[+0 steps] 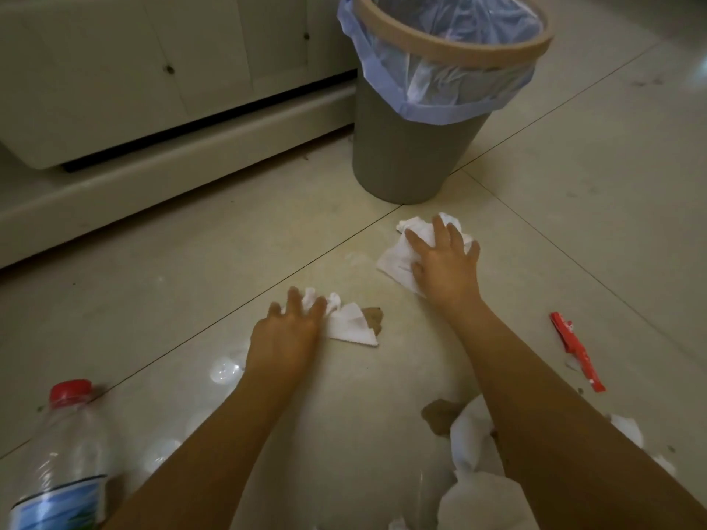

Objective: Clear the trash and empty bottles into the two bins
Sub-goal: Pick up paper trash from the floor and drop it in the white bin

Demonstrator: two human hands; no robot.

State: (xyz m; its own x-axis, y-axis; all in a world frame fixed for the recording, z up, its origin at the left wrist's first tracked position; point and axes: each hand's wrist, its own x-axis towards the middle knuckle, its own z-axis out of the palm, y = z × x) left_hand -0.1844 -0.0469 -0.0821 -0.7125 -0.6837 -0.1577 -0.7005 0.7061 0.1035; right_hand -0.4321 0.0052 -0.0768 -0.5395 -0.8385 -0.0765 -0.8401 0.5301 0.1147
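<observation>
One grey bin [413,147] with a blue liner stands at the far side of the tiled floor [574,185], just right of a white cabinet [153,70]. One clear bottle [61,460] with a red cap lies near left. One red wrapper [575,351] lies to the right. A pile of crumpled tissues [474,464] sits near, under the right forearm. The left hand [285,330] curls its fingers around one white tissue [350,325] beside a brown scrap [373,319]. The right hand [445,262], fingers spread, presses on another tissue [399,258] just before the bin; whether it grips is unclear.
</observation>
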